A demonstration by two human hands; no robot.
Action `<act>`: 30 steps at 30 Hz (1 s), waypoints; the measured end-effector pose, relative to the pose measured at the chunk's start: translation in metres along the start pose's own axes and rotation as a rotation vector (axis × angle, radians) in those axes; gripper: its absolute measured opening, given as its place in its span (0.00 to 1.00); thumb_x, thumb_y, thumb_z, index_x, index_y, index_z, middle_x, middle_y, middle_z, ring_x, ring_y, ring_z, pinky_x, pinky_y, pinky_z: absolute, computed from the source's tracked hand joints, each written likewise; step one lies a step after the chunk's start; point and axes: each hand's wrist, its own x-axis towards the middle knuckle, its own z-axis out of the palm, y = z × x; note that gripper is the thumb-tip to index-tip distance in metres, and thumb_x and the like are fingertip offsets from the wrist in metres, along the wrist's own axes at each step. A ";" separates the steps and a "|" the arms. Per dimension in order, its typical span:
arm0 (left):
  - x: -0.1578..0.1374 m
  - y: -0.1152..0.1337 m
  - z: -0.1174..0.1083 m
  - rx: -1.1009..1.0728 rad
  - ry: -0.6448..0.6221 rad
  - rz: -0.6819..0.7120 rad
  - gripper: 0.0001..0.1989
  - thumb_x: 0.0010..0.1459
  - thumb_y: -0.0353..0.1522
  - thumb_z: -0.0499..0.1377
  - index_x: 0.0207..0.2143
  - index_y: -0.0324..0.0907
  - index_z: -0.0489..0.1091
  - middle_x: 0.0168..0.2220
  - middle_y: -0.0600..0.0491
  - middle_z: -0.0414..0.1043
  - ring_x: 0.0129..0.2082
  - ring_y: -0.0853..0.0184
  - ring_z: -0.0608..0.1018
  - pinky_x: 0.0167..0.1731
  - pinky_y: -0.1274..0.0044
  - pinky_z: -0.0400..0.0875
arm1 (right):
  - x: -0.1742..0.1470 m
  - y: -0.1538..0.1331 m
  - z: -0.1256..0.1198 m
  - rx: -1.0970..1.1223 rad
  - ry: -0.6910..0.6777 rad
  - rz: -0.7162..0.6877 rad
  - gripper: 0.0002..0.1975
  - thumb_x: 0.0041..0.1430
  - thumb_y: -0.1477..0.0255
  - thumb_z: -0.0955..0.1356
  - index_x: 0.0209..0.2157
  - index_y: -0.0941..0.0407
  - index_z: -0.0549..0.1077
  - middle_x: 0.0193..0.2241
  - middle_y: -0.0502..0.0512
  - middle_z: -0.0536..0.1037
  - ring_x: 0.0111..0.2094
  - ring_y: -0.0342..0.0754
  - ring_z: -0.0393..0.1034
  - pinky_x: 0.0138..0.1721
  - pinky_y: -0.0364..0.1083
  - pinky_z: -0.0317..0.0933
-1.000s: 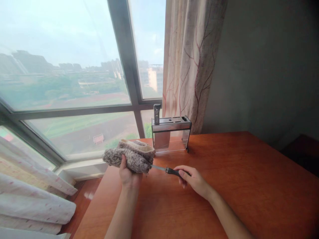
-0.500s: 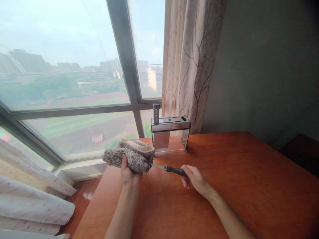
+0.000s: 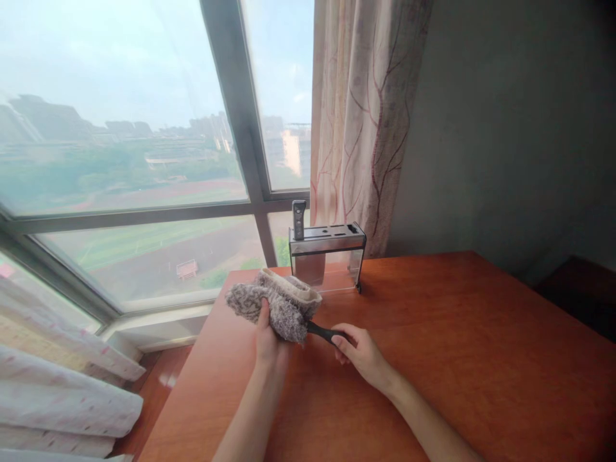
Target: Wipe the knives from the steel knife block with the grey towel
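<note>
My left hand [image 3: 270, 343] grips a shaggy grey-and-white cloth [image 3: 283, 316], thumb on top, held above the table. The cloth is folded, with a pale hem showing along its upper side. My right hand [image 3: 359, 351] is closed around the black handle of what looks like a sharpening steel [image 3: 319, 331]. Its metal shaft is hidden inside the cloth, and the handle's front end meets the cloth's right edge. Behind the cloth stands a knife block [image 3: 332, 242] with clear sides and a slotted metal top. One knife's dark handle [image 3: 299, 220] sticks up from its left end.
Under my hands lies a reddish-brown wooden table [image 3: 447, 340]. A large window [image 3: 144, 167] fills the left and back, with a patterned curtain [image 3: 363, 128] behind the block. Another curtain [image 3: 62, 391] hangs at the lower left, beyond the table's left edge.
The cloth and my left hand have moved right, toward the handle. My right hand has shifted slightly left. The strip of metal shaft seen earlier is now covered by the cloth.
</note>
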 end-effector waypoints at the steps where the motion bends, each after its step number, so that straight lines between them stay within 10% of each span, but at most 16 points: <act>1: 0.000 0.000 0.000 -0.005 -0.001 -0.005 0.17 0.61 0.34 0.54 0.53 0.42 0.68 0.43 0.49 0.77 0.44 0.61 0.78 0.53 0.68 0.67 | 0.000 -0.001 -0.001 -0.057 0.025 -0.040 0.16 0.59 0.59 0.65 0.38 0.57 0.72 0.21 0.49 0.73 0.22 0.43 0.66 0.24 0.41 0.59; 14: 0.002 0.000 -0.003 0.008 0.024 -0.008 0.17 0.61 0.33 0.55 0.52 0.42 0.69 0.41 0.49 0.78 0.41 0.62 0.79 0.50 0.69 0.69 | -0.005 -0.005 0.002 -0.569 0.226 -0.432 0.15 0.58 0.74 0.66 0.47 0.51 0.71 0.37 0.56 0.75 0.38 0.50 0.69 0.40 0.46 0.63; 30: 0.017 0.038 -0.006 -0.001 -0.016 0.138 0.19 0.60 0.37 0.55 0.52 0.42 0.68 0.49 0.47 0.74 0.53 0.58 0.72 0.56 0.63 0.60 | -0.003 -0.010 -0.020 -0.121 0.233 -0.057 0.25 0.65 0.58 0.57 0.19 0.57 0.66 0.11 0.46 0.63 0.14 0.40 0.57 0.19 0.40 0.49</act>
